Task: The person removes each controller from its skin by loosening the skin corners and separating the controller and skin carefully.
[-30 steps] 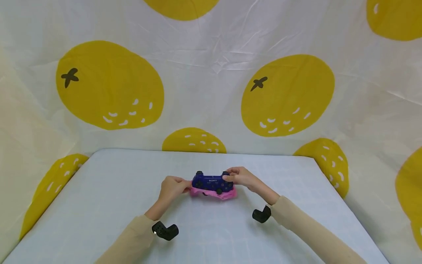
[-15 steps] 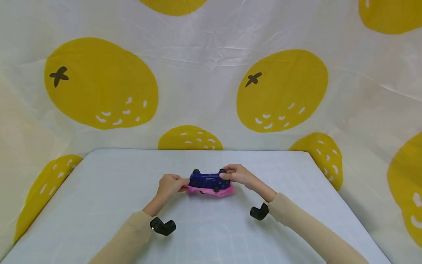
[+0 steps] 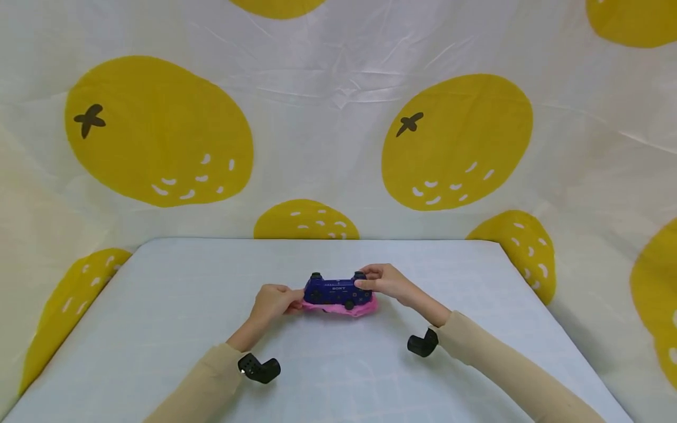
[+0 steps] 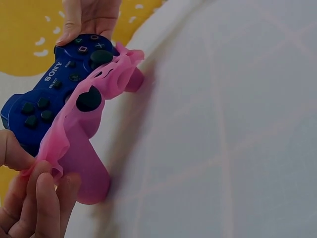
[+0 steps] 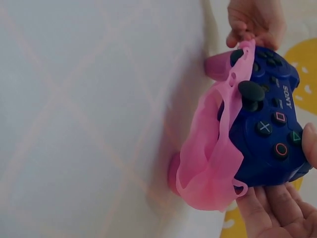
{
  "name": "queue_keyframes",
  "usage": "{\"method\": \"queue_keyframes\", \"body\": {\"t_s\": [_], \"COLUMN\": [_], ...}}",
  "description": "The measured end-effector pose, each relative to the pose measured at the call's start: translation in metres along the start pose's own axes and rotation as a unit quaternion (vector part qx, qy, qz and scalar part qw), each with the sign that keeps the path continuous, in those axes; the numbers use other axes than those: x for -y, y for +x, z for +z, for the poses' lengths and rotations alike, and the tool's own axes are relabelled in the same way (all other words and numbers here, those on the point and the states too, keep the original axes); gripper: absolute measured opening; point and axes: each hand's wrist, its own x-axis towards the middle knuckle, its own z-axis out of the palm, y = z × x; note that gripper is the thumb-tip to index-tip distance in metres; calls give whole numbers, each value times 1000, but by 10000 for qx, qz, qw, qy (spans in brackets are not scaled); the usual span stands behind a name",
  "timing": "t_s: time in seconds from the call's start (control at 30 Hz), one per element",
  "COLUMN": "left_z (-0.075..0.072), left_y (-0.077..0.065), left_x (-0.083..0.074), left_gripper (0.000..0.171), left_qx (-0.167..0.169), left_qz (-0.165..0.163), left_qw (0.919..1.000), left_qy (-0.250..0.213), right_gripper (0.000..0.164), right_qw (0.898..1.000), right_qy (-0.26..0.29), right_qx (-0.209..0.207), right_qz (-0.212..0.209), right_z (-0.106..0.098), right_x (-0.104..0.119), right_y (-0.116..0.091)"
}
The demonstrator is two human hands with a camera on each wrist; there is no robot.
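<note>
A dark blue Sony game controller [image 3: 334,291] is held over the table, its upper face with the buttons bare. A pink silicone sleeve [image 4: 85,148] covers its grips and bunches along the lower edge, close to the thumbsticks. My left hand [image 3: 272,301] pinches the sleeve's edge at the controller's left end, thumb against fingertips. My right hand [image 3: 388,283] grips the controller's right shoulder, thumb on the front and fingers behind. In the right wrist view the sleeve's right part [image 5: 210,168] hangs loose, away from the blue body.
A pale checked cloth covers the table [image 3: 338,376]. Behind it hangs a white curtain [image 3: 322,129] printed with large yellow fruit. Each sleeve cuff carries a black wrist camera, the left one [image 3: 259,368] and the right one [image 3: 423,342].
Both hands keep their holds on the controller and its pink sleeve. The sleeve's front edge looks slightly more bunched than before. The head view has shifted a little.
</note>
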Motion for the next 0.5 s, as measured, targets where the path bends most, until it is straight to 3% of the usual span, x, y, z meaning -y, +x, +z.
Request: {"method": "queue_keyframes", "body": {"t_s": [0.5], "left_z": [1], "left_y": [8], "left_x": [9], "left_gripper": [23], "left_qx": [190], "left_qz": [-312], "left_qw": [9992], "left_qy": [-135], "right_gripper": [48], "right_qw": [9999], "right_qy": [114], "right_qx": [3], "right_qz": [104], "right_z": [-1], "right_x": [2], "right_y": [1]}}
